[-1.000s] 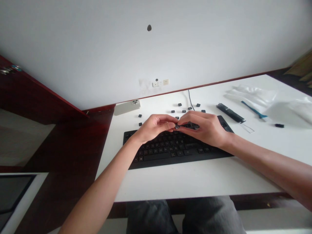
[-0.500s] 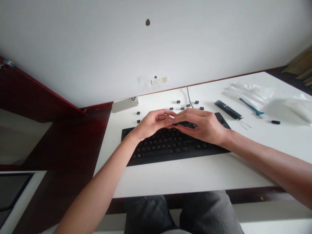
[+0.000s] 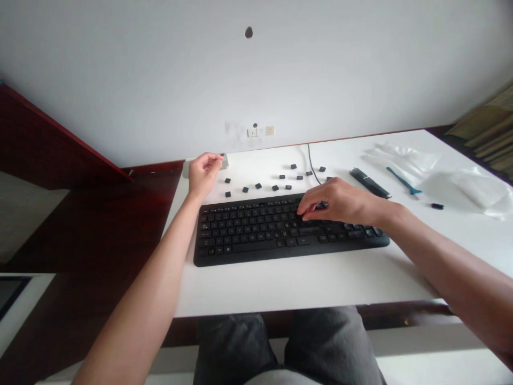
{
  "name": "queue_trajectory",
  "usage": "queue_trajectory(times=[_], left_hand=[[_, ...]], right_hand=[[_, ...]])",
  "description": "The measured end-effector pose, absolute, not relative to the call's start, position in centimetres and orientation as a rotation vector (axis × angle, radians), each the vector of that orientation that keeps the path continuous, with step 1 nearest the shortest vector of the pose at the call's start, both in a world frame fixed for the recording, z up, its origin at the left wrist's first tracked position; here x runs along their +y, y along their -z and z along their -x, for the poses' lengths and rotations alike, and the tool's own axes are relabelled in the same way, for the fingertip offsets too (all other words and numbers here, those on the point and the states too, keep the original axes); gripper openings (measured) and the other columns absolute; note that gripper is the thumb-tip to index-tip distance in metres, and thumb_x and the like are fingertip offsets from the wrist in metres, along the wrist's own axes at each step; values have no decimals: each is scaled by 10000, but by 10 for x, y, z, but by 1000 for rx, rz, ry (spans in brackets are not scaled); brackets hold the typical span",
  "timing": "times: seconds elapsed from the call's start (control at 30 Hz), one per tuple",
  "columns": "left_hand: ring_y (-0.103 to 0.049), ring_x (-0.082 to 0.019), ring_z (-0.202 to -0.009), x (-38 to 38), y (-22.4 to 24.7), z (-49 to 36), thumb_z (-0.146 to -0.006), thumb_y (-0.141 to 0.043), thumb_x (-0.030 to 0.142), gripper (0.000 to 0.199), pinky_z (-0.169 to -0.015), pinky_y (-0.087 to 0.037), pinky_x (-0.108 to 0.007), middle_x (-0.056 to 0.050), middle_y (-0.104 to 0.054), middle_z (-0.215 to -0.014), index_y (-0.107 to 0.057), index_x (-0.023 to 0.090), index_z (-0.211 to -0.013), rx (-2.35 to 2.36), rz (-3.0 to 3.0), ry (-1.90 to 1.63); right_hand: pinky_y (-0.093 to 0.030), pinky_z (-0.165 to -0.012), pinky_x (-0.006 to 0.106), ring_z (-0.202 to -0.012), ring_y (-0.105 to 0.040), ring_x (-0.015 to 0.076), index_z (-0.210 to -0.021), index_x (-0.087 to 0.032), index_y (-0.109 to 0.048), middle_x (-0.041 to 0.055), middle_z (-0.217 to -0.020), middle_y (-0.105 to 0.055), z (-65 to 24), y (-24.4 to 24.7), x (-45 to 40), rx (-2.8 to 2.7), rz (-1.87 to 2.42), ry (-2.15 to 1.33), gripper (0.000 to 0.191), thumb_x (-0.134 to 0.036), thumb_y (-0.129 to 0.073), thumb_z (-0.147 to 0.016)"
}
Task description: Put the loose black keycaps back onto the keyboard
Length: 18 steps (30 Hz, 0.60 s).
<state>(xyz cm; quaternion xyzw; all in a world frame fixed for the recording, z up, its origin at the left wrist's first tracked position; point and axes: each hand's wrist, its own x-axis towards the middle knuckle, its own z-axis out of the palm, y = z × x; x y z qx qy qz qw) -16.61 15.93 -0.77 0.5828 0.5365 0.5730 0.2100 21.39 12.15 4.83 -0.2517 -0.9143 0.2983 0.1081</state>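
A black keyboard (image 3: pixel 252 259) lies on the white table, with some of its keys off. My right hand (image 3: pixel 339 203) rests over its right-centre part, thumb and fingertips bent together at the keys; what they pinch, if anything, is hidden. My left hand (image 3: pixel 203 174) is raised beyond the keyboard's far left corner, in front of a phone (image 3: pixel 225 161). Its thumb and fingers are pinched together, and anything between them is too small to make out. Several loose black keycaps (image 3: pixel 258 186) are scattered behind the keyboard.
To the right lie a black bundle (image 3: pixel 369 183), a blue pry tool (image 3: pixel 404 181), a small black piece (image 3: pixel 437 206) and clear plastic bags (image 3: pixel 404 160). A cable (image 3: pixel 311 160) runs back toward the wall sockets (image 3: pixel 261 131). The table's front edge (image 3: pixel 280 312) is above my legs.
My hands, which met above the keyboard, have parted. The left moved left and back toward the phone; the right stayed over the keyboard. More loose keycaps are now uncovered, and the view shifted slightly.
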Motion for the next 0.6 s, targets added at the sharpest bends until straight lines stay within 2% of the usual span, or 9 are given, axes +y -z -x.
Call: queue_trajectory(times=[0.23, 0.47, 0.6], left_hand=[[-660, -151, -723, 167, 24, 180, -810, -686, 260, 119, -669, -527, -253, -41, -765, -842, -752, 175, -860, 1578, -1620, -1600], [-635, -145, -679, 168, 30, 184, -820, -686, 293, 145, -657, -506, -253, -15, -713, -747, -758, 183, -882, 1605, -1580, -1548], [-622, -139, -672, 167, 28, 182, -821, -683, 285, 138, -664, -496, -251, -9, -702, -738, -755, 183, -881, 1602, -1575, -1528]], right_hand=[[-625, -807, 336, -892, -794, 203, -990, -224, -849, 52, -1052, -835, -213, -45, 122, -2756, 653, -786, 197, -316, -677, -1018], [-625, -857, 339, -942, -793, 207, -1011, -204, -844, 73, -1082, -833, -213, -45, 115, -2768, 547, -628, 232, -228, -615, -1040], [-618, -804, 334, -889, -782, 198, -970, -216, -832, 66, -1048, -826, -214, -46, 114, -2773, 507, -583, 240, -198, -602, -1035]])
